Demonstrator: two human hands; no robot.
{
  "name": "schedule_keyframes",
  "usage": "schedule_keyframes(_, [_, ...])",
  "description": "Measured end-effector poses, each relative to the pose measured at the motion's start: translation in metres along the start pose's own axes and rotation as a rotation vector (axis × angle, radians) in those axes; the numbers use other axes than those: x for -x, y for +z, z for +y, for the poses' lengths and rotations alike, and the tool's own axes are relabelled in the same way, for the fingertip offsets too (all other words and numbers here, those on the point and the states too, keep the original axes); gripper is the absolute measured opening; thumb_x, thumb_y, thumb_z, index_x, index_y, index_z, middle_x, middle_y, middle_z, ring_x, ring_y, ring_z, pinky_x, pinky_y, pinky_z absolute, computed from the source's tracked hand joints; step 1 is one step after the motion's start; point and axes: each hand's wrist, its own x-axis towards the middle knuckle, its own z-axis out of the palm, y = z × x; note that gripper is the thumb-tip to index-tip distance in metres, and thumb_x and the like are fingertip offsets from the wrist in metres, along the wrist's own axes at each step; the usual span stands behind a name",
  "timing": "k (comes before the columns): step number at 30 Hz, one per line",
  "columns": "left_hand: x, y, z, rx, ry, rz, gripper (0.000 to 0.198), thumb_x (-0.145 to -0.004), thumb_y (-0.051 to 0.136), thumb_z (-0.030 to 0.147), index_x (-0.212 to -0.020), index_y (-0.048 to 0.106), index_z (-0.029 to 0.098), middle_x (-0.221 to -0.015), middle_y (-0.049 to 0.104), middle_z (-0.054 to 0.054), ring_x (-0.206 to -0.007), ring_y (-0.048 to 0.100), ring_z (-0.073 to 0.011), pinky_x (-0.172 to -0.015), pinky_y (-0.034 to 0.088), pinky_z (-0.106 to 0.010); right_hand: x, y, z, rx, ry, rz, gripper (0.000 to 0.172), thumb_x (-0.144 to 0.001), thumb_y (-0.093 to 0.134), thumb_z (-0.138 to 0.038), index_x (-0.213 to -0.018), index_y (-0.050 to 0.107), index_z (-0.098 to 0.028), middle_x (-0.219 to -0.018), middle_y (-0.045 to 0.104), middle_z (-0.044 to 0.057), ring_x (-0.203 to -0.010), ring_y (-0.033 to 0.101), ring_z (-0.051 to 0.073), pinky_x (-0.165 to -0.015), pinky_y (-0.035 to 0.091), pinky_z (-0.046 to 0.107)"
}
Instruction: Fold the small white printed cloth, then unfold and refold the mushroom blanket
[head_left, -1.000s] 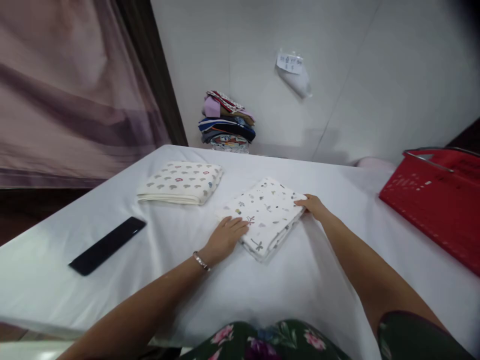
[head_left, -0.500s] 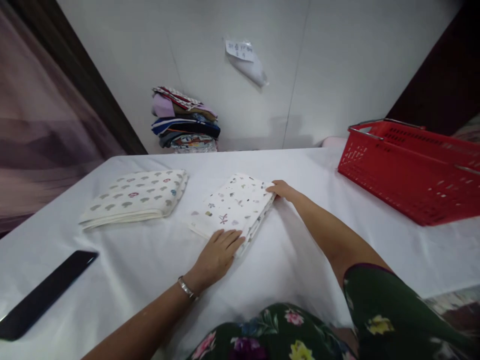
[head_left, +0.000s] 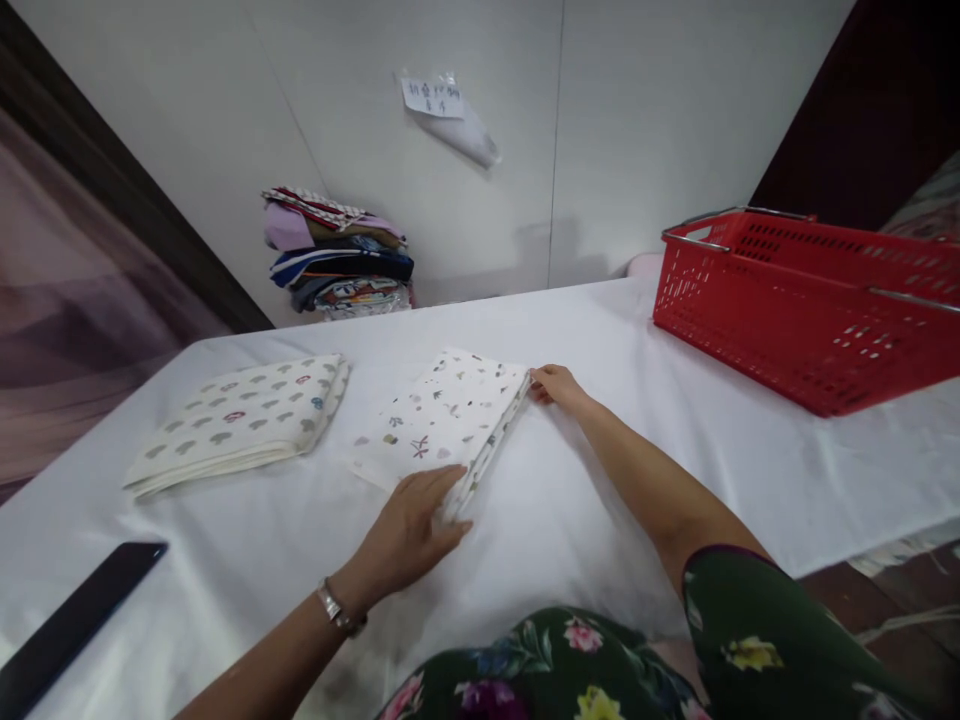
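Note:
A folded white cloth (head_left: 450,410) printed with small plants and mushrooms lies on the white-covered table. At its near corner, my left hand (head_left: 409,525) rests with the fingers on top and the thumb spread away, below the folded edge. My right hand (head_left: 559,387) pinches the far right corner, its fingertips closed on the fabric. Left of this cloth lies a second folded cloth (head_left: 240,420), cream with grey cloud-like shapes and a few red and blue ones. Neither hand touches that one.
A red plastic basket (head_left: 787,310) with metal handles stands at the table's right side. The dark flat object (head_left: 82,620) lies at the near left. Beyond the table's back edge rises a pile of folded fabrics (head_left: 337,250). A paper note (head_left: 435,98) hangs on the wall.
My left hand has gone from lying flat on the cloth to a spread thumb and fingers at its near corner. My right hand stays at the far corner. The view has shifted slightly.

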Motion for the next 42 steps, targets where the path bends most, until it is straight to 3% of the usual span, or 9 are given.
schedule_keyframes(4, [-0.035, 0.005, 0.015, -0.080, -0.129, 0.025, 0.044, -0.079, 0.057, 0.039, -0.116, 0.048, 0.018, -0.113, 0.058, -0.010, -0.102, 0.054, -0.0241, -0.087, 0.044, -0.040, 0.007, 0.000, 0.007, -0.017, 0.018, -0.021, 0.027, -0.082, 0.058, -0.041, -0.079, 0.052, -0.015, -0.065, 0.064, 0.004, -0.041, 0.054, 0.008, -0.038, 0.041, 0.017])
schedule_keyframes(11, [-0.068, 0.018, 0.028, -0.314, -0.266, -0.147, 0.022, -0.079, 0.052, 0.026, -0.100, 0.051, 0.018, -0.095, 0.056, -0.008, -0.089, 0.053, -0.0227, -0.071, 0.042, -0.034, 0.015, 0.003, -0.002, -0.008, -0.021, -0.075, 0.026, -0.083, 0.056, -0.039, -0.075, 0.054, -0.014, -0.072, 0.067, 0.006, -0.041, 0.054, 0.005, -0.034, 0.032, 0.013])
schedule_keyframes(15, [-0.074, 0.012, 0.025, -0.267, -0.348, -0.192, 0.020, -0.080, 0.045, 0.020, -0.100, 0.050, 0.019, -0.096, 0.058, -0.005, -0.087, 0.055, -0.0202, -0.066, 0.040, -0.030, 0.013, 0.003, -0.004, 0.015, -0.105, -0.107, 0.021, -0.088, 0.047, -0.033, -0.090, 0.059, -0.015, -0.089, 0.068, 0.006, -0.056, 0.062, 0.006, -0.041, 0.038, 0.012])
schedule_keyframes(18, [-0.078, 0.006, 0.021, -0.179, -0.427, -0.204, 0.022, -0.080, 0.044, 0.022, -0.100, 0.050, 0.020, -0.097, 0.060, -0.004, -0.085, 0.057, -0.0190, -0.066, 0.039, -0.029, 0.009, -0.002, 0.000, 0.099, -0.134, -0.089, 0.021, -0.088, 0.045, -0.025, -0.099, 0.060, -0.016, -0.092, 0.068, 0.007, -0.059, 0.063, 0.007, -0.043, 0.039, 0.014])
schedule_keyframes(21, [-0.079, 0.003, 0.019, -0.114, -0.497, -0.214, 0.021, -0.080, 0.044, 0.024, -0.099, 0.052, 0.021, -0.093, 0.062, -0.003, -0.080, 0.058, -0.0181, -0.064, 0.039, -0.029, 0.005, -0.009, 0.004, 0.256, -0.149, -0.039, 0.022, -0.084, 0.047, -0.018, -0.101, 0.060, -0.013, -0.088, 0.068, 0.008, -0.056, 0.061, 0.008, -0.045, 0.040, 0.016])
schedule_keyframes(25, [-0.078, 0.003, 0.016, -0.089, -0.534, -0.201, 0.022, -0.079, 0.045, 0.027, -0.099, 0.053, 0.023, -0.091, 0.063, -0.002, -0.076, 0.058, -0.0178, -0.064, 0.039, -0.028, 0.008, -0.012, 0.005, 0.521, -0.243, -0.028, 0.024, -0.072, 0.059, -0.014, -0.095, 0.065, -0.017, -0.088, 0.067, 0.005, -0.077, 0.061, 0.014, -0.065, 0.043, 0.020])
schedule_keyframes(28, [-0.077, 0.004, 0.015, -0.080, -0.535, -0.194, 0.023, -0.079, 0.045, 0.028, -0.100, 0.053, 0.023, -0.092, 0.063, -0.002, -0.076, 0.058, -0.0179, -0.064, 0.039, -0.028, 0.012, -0.004, 0.003, 0.708, -0.306, -0.028, 0.021, -0.071, 0.060, -0.018, -0.091, 0.067, -0.021, -0.097, 0.064, 0.005, -0.089, 0.059, 0.019, -0.070, 0.041, 0.023])
schedule_keyframes(33, [-0.077, 0.003, 0.016, -0.079, -0.544, -0.177, 0.024, -0.079, 0.045, 0.029, -0.100, 0.054, 0.024, -0.094, 0.063, -0.003, -0.080, 0.059, -0.0193, -0.066, 0.040, -0.029, 0.013, 0.008, 0.001, 0.914, -0.342, 0.010, 0.022, -0.080, 0.052, -0.030, -0.097, 0.064, -0.022, -0.102, 0.062, 0.008, -0.090, 0.058, 0.021, -0.068, 0.040, 0.025])
schedule_keyframes(42, [-0.076, 0.005, 0.018, -0.075, -0.555, -0.177, 0.027, -0.078, 0.045, 0.030, -0.103, 0.053, 0.023, -0.099, 0.063, -0.003, -0.082, 0.059, -0.0195, -0.066, 0.040, -0.029, 0.013, -0.004, 0.003, 1.030, -0.435, 0.056, 0.026, -0.089, 0.041, -0.029, -0.098, 0.065, -0.024, -0.101, 0.060, 0.006, -0.096, 0.054, 0.019, -0.071, 0.038, 0.025])
